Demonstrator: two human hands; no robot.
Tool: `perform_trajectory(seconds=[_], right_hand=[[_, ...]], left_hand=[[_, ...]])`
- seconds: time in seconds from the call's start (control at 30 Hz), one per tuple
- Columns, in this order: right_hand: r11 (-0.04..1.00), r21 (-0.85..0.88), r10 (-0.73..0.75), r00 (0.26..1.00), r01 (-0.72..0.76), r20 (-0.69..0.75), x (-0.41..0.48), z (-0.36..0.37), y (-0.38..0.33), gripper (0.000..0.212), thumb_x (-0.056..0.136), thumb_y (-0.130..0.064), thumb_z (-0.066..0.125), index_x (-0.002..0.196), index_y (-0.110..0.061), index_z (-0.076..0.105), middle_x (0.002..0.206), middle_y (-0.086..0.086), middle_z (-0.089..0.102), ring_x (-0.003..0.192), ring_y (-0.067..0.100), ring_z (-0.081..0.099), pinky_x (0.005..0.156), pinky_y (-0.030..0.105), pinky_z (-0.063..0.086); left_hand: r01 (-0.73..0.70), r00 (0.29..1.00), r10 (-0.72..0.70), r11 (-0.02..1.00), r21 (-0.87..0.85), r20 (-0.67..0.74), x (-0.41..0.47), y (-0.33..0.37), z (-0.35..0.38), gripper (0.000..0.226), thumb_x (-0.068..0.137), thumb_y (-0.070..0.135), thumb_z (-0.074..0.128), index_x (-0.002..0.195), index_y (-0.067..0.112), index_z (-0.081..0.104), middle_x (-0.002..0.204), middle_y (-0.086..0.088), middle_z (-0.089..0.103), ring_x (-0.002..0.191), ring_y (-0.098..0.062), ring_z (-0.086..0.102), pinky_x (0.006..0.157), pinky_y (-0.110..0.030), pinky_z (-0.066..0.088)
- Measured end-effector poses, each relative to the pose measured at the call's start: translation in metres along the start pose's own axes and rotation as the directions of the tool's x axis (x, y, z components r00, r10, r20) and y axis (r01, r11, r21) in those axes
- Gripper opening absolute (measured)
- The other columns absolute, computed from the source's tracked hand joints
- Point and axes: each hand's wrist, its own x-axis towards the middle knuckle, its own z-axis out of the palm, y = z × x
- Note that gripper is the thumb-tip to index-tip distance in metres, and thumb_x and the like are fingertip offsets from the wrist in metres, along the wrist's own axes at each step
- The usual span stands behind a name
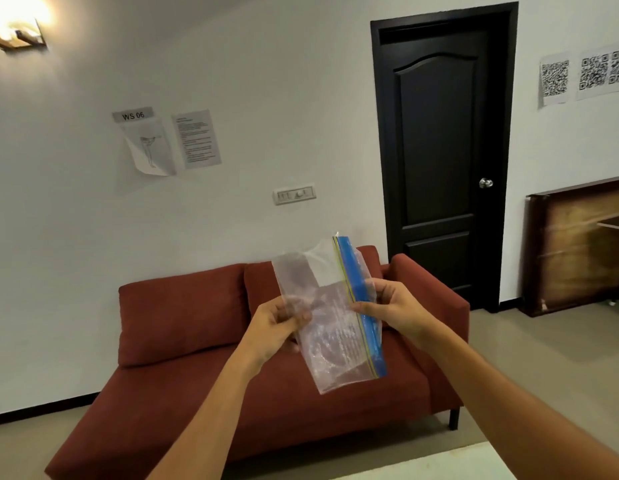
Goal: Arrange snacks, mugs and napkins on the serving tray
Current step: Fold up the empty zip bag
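In front of a red sofa [183, 317], a clear zip-lock bag [330, 327] is held up in the air between two bare hands. Its left side is pinched by the curled fingers and thumb of the left hand [276, 327], while its blue zip strip [353, 271] is gripped by the right hand [387, 308]. A dark door [439, 150] is seen shut behind, set in a white wall [266, 98]

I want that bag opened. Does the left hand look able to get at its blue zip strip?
Probably yes. The left hand holds the bag, the blue zip strip runs along its far edge, and the right hand pinches only its middle, leaving the top bare.
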Motion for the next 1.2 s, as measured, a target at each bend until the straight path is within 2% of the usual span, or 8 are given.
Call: perform_trajectory(seconds=[0.23,0.4,0.53,0.63,0.73,0.83,0.97,1.2], right_hand=[[0.989,0.029,-0.147,0.988,0.148,-0.037,0.006,-0.001,0.007,0.022,0.078,0.012,0.074,0.078,-0.008,0.082,0.096,0.008,0.074,0.089,0.024,0.070,0.082,0.041,0.058],[0.968,-0.031,-0.250,0.966,0.249,-0.058,0.013,0.001,0.009,0.014,0.073,0.017,0.077,0.075,0.003,0.077,0.107,0.021,0.071,0.102,0.035,0.068,0.089,0.047,0.059],[0.992,0.123,-0.016,1.000,0.017,-0.005,0.016,-0.006,-0.002,0.022,0.086,0.010,0.051,0.089,0.005,0.072,0.122,0.020,0.070,0.115,0.038,0.066,0.093,0.049,0.057],[0.923,0.324,0.173,0.975,-0.210,0.139,0.017,-0.016,-0.017,0.051,0.084,-0.024,0.054,0.131,-0.007,0.057,0.135,0.023,0.062,0.121,0.038,0.061,0.103,0.054,0.049],[0.954,-0.142,0.283,0.947,-0.263,0.150,0.019,-0.015,-0.028,0.078,0.081,-0.048,0.076,0.148,-0.039,0.037,0.134,-0.011,0.058,0.120,0.017,0.063,0.098,0.036,0.054],[0.914,-0.319,0.302,0.945,-0.250,0.123,0.024,-0.011,-0.032,0.075,0.075,-0.021,0.088,0.140,-0.027,0.050,0.125,-0.007,0.065,0.110,0.016,0.069,0.091,0.031,0.059],[0.959,-0.209,0.214,0.974,-0.193,0.079,0.020,-0.015,-0.028,0.028,0.084,-0.014,0.080,0.111,-0.016,0.075,0.107,0.000,0.078,0.101,0.018,0.075,0.082,0.030,0.062],[0.987,-0.035,0.157,0.986,-0.159,-0.050,0.018,-0.015,-0.027,0.021,0.091,-0.013,0.072,0.113,-0.014,0.073,0.109,0.004,0.078,0.100,0.023,0.075,0.079,0.032,0.062]], left_hand=[[-0.149,0.988,0.148,0.988,0.028,0.035,0.002,0.004,-0.006,0.042,0.086,-0.023,0.056,0.085,0.010,0.082,0.104,-0.003,0.076,0.090,-0.017,0.073,0.070,-0.025,0.058],[-0.264,0.964,0.263,0.949,0.175,0.028,0.006,0.014,-0.005,0.053,0.068,-0.034,0.054,0.063,0.013,0.079,0.105,0.004,0.072,0.106,-0.011,0.067,0.088,-0.027,0.058],[-0.363,0.917,0.395,0.882,0.300,-0.053,0.014,0.018,-0.002,0.061,0.064,-0.033,0.054,0.056,0.023,0.077,0.098,0.009,0.073,0.101,-0.012,0.068,0.089,-0.023,0.055],[-0.412,0.888,0.457,0.842,0.348,-0.055,0.018,0.021,-0.001,0.064,0.062,-0.032,0.053,0.056,0.028,0.076,0.097,0.012,0.072,0.099,-0.009,0.068,0.085,-0.016,0.052],[-0.440,0.862,0.501,0.819,0.369,-0.084,0.020,0.022,0.000,0.067,0.061,-0.031,0.054,0.056,0.033,0.074,0.096,0.012,0.073,0.098,-0.008,0.067,0.083,-0.015,0.053],[-0.459,0.844,0.528,0.800,0.386,-0.093,0.022,0.021,0.001,0.060,0.065,-0.030,0.057,0.059,0.027,0.076,0.096,0.011,0.074,0.099,-0.008,0.068,0.084,-0.017,0.053],[-0.420,0.861,0.484,0.849,0.322,-0.154,0.025,0.019,-0.007,0.042,0.080,-0.019,0.066,0.086,0.021,0.078,0.094,0.007,0.077,0.093,-0.009,0.073,0.084,-0.028,0.059],[-0.013,0.999,0.024,0.974,-0.224,0.047,0.019,0.004,-0.035,0.061,0.082,0.027,0.075,0.139,0.029,0.053,0.130,-0.005,0.070,0.116,-0.026,0.068,0.092,-0.044,0.054]])
